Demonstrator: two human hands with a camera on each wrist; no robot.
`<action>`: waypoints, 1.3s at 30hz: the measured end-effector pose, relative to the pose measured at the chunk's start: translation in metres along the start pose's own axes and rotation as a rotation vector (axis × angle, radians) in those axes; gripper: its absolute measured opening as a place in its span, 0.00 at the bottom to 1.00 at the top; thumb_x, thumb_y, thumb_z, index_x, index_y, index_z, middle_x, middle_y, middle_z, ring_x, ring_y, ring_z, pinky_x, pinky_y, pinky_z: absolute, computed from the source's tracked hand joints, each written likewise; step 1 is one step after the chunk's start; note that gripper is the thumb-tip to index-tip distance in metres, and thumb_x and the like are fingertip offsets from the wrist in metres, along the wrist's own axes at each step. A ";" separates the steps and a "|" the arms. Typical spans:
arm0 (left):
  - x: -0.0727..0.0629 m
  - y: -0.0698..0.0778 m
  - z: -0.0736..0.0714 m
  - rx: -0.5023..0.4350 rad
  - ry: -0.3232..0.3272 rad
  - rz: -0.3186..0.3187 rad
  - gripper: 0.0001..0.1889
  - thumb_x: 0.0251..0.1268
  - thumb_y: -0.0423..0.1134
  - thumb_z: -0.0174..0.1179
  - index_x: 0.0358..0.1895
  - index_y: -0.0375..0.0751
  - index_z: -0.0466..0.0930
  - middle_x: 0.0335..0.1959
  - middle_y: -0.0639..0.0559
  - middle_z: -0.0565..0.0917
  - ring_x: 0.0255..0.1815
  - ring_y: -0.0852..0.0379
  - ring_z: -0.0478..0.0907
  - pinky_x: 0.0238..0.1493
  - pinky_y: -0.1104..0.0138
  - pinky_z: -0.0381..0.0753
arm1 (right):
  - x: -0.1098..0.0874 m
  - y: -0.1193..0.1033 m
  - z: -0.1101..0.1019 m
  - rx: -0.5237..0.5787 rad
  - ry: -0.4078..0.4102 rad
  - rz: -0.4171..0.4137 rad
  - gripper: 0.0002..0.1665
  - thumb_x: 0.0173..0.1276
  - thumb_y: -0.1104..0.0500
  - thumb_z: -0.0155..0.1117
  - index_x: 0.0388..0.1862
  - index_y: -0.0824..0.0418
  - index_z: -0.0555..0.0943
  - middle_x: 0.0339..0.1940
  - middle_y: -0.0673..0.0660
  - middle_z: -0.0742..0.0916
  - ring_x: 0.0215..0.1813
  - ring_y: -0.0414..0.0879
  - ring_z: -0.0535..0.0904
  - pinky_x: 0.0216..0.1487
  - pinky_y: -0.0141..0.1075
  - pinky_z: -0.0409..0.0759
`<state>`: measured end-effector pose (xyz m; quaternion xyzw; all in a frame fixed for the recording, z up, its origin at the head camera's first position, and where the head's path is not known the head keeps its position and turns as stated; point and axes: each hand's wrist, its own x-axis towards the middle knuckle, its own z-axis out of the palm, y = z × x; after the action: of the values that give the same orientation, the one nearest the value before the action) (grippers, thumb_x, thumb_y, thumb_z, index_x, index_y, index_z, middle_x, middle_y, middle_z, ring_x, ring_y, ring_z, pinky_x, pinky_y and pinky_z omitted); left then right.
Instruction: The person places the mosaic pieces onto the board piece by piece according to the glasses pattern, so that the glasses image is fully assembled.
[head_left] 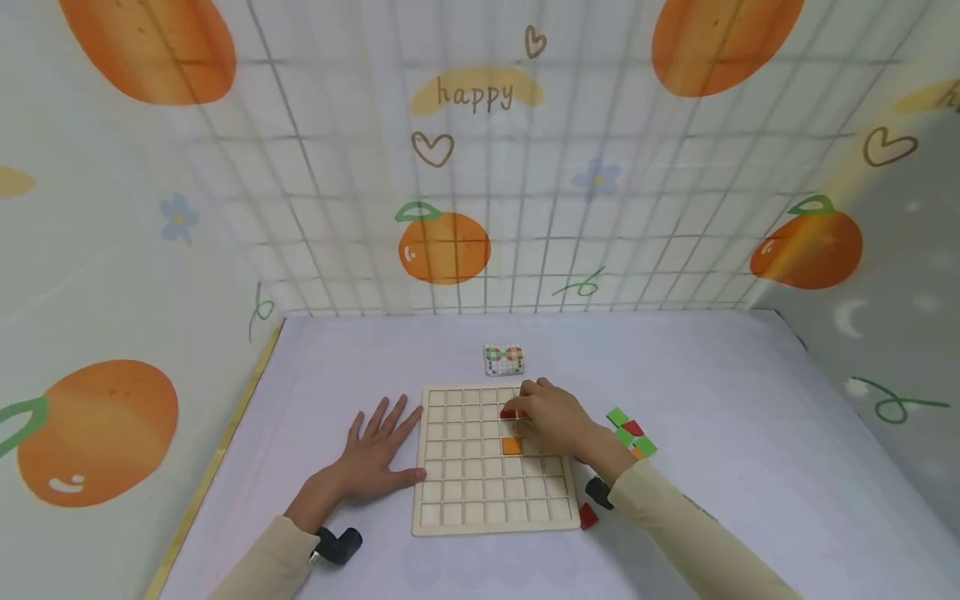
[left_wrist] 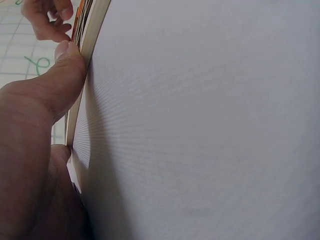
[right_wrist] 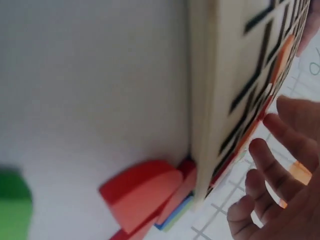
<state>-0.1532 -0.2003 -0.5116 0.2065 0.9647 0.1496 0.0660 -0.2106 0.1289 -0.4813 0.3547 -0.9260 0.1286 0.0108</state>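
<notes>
Looking at the board (head_left: 457, 492), what's the left hand (head_left: 377, 461) up to?

Fingers spread apart, thumb against the board's left edge.

And the right hand (head_left: 557, 419)?

Bent fingertips at a red tile (head_left: 507, 412) on the board's far half, can't tell if they're pinching it. Orange tile (head_left: 512, 447) sits near the board's middle. Loose tiles (head_left: 624, 437) lie right of the board, picture card (head_left: 504, 359) beyond its far edge.
</notes>
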 end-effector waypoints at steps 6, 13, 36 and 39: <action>0.002 -0.002 0.002 0.016 0.004 0.000 0.52 0.58 0.75 0.53 0.80 0.48 0.49 0.80 0.42 0.44 0.78 0.36 0.35 0.68 0.34 0.34 | 0.004 0.000 -0.003 0.009 0.011 -0.019 0.14 0.67 0.59 0.68 0.52 0.52 0.86 0.37 0.49 0.79 0.34 0.44 0.64 0.33 0.34 0.69; 0.003 -0.001 0.002 0.012 0.000 0.004 0.52 0.58 0.75 0.52 0.80 0.48 0.49 0.80 0.42 0.44 0.78 0.37 0.34 0.68 0.33 0.34 | -0.002 -0.004 -0.006 0.057 -0.038 -0.092 0.13 0.60 0.47 0.75 0.40 0.50 0.88 0.38 0.46 0.81 0.39 0.42 0.70 0.39 0.36 0.74; 0.001 -0.001 0.000 0.003 0.004 0.008 0.52 0.58 0.73 0.54 0.79 0.47 0.51 0.80 0.41 0.45 0.78 0.36 0.36 0.68 0.33 0.35 | 0.003 -0.016 -0.006 -0.172 -0.132 -0.148 0.15 0.48 0.47 0.77 0.25 0.50 0.79 0.25 0.41 0.77 0.29 0.38 0.69 0.24 0.32 0.69; 0.001 -0.002 0.001 0.004 0.004 0.009 0.51 0.59 0.73 0.54 0.79 0.47 0.51 0.80 0.41 0.46 0.78 0.36 0.36 0.68 0.33 0.35 | 0.006 -0.017 -0.006 -0.213 -0.144 -0.162 0.17 0.47 0.45 0.76 0.24 0.49 0.76 0.25 0.40 0.75 0.32 0.39 0.67 0.24 0.32 0.67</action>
<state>-0.1546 -0.2009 -0.5132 0.2108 0.9642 0.1481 0.0629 -0.2036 0.1143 -0.4712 0.4332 -0.9012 0.0027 -0.0078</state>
